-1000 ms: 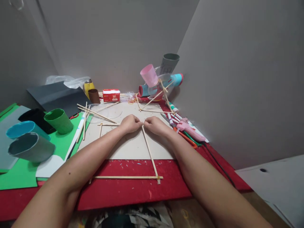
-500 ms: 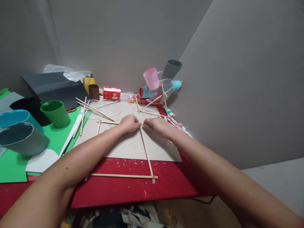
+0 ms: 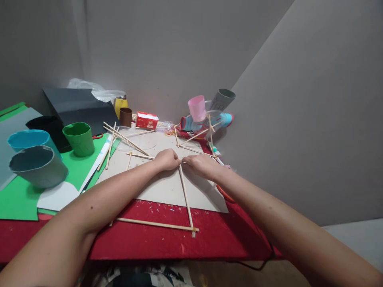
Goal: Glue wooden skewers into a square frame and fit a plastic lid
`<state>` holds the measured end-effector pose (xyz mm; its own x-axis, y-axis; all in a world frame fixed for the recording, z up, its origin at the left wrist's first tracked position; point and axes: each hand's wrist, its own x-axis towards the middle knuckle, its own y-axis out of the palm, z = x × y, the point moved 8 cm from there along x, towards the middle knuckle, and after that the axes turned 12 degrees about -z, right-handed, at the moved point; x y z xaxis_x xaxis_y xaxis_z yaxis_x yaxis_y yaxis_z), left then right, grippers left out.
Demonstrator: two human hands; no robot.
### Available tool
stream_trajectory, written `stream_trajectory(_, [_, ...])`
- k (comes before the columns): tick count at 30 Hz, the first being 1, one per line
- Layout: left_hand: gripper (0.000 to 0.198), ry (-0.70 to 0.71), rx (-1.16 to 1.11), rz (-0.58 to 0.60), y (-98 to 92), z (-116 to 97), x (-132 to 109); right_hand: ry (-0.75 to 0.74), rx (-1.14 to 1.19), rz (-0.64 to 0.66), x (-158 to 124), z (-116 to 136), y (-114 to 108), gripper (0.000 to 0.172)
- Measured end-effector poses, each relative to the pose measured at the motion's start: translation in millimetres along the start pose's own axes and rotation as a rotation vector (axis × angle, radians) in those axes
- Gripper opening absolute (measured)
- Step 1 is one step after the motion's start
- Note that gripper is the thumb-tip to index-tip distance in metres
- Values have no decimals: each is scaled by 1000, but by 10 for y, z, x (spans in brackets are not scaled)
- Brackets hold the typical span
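Note:
A four-sided frame of wooden sticks lies across the pale board and the table, its visible corners bound with what look like rubber bands. At its far right corner my left hand is closed in a pinch on the joint. My right hand meets it from the other side, fingertips pinched together at the same corner. The fingers hide the joint and any band there. One frame stick runs along the front, and its left end is partly hidden by my left forearm.
Loose sticks lie on a clear plastic disc. At left, grey, blue and green cups stand on green sheets. A stick structure with a pink cup stands behind my right hand. A red tissue pack sits at the back.
The view has shifted slightly, so everything appears moved a little. Both hands stay pinched at the same corner of the stick frame.

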<state>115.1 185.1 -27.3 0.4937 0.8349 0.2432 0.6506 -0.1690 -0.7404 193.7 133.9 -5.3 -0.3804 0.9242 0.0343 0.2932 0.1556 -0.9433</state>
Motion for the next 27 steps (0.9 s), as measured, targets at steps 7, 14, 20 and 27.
stream_trajectory(7, [28, 14, 37, 13, 4, -10, -10, -66, -56, 45, 7, 80, 18, 21])
stream_trajectory(14, [30, 5, 44, 24, 19, 1, -12, -41, -35, 77, 39, 93, 10, 23])
stream_trajectory(20, [29, -1, 46, 15, 23, 8, -6, 108, 64, 47, 61, 50, 31, 21])
stream_trajectory(27, [28, -15, 41, 19, 35, 17, 3, 397, 357, 25, 37, -116, 209, 23])
